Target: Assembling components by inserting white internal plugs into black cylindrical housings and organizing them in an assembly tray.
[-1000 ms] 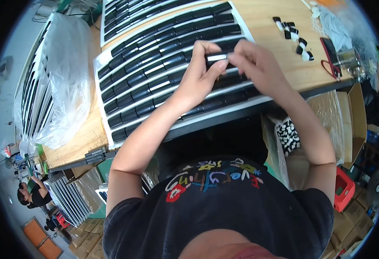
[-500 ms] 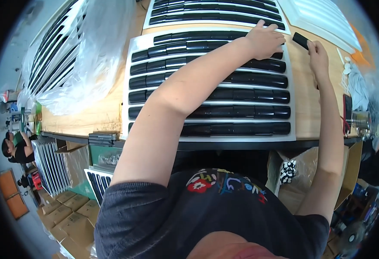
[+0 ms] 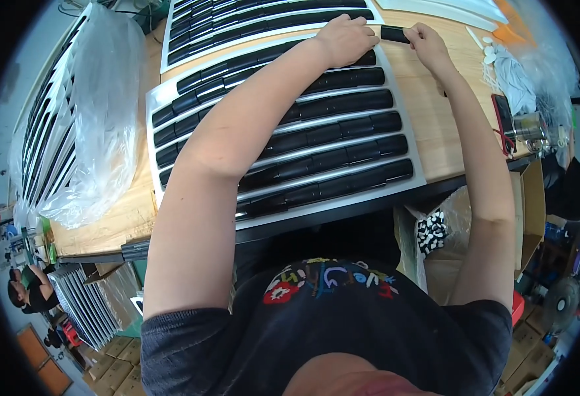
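Rows of glossy black cylindrical pieces point(image 3: 343, 135) lie end to end in the grooves of a white tray point(image 3: 417, 173) on the wooden table. Over the tray's far right corner, my left hand point(image 3: 348, 41) rests on the end of a row with its fingers apart. Its fingertips partly cover the pieces there. My right hand point(image 3: 428, 47) pinches one end of a short black cylindrical piece point(image 3: 394, 34). That piece lies sideways just beyond the tray's right edge, close to my left fingertips. My left forearm hides part of several rows.
Behind is another filled tray point(image 3: 263, 30). A plastic-wrapped stack of trays point(image 3: 105, 112) stands at left. At right are a phone point(image 3: 503, 115), a metal cup point(image 3: 529, 127) and a pale cloth point(image 3: 511, 76). Below the table edge sits an open carton point(image 3: 531, 211) with black-and-white pieces inside.
The view has turned, so the table appears tilted and shifted left. My right hand has brought the black piece closer to my left hand and the tray's edge, and the piece is more level.
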Demonstrator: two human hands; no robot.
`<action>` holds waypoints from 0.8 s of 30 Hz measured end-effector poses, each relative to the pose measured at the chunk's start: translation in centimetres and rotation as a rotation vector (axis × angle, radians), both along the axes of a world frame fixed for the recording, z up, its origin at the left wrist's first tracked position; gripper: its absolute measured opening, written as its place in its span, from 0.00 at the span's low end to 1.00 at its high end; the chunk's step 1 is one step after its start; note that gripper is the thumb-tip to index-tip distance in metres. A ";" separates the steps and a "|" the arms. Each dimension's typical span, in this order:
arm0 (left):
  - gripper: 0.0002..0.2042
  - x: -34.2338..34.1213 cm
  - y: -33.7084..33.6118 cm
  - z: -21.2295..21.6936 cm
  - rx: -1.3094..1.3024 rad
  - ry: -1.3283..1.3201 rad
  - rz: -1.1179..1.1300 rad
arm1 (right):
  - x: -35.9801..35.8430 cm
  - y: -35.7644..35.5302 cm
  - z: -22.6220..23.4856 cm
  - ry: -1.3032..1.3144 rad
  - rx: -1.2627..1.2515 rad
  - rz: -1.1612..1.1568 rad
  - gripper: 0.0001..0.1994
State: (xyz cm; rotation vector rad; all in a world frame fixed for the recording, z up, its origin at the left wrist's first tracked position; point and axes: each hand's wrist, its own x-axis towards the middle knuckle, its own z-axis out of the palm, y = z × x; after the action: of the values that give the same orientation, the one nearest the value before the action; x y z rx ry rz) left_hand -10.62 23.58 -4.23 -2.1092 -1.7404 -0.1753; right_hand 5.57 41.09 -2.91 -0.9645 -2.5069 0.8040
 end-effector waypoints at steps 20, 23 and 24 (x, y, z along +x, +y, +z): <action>0.18 -5.8 -22.9 1.5 0.199 -0.705 0.540 | -3.5 -2.3 -1.6 -0.065 -0.249 0.236 0.17; 0.18 -6.8 -29.6 1.7 0.159 -0.622 0.601 | -4.5 -1.6 -2.2 -0.117 -0.365 0.371 0.18; 0.19 -6.8 -31.0 1.4 0.138 -0.597 0.605 | -5.2 -1.6 -2.6 -0.118 -0.252 0.379 0.18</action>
State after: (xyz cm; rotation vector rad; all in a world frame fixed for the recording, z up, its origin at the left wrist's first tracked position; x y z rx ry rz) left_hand -17.44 -7.40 -2.88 -1.4186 -2.5285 -0.7772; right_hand 0.34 39.51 -5.47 -0.6279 -2.7835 1.2332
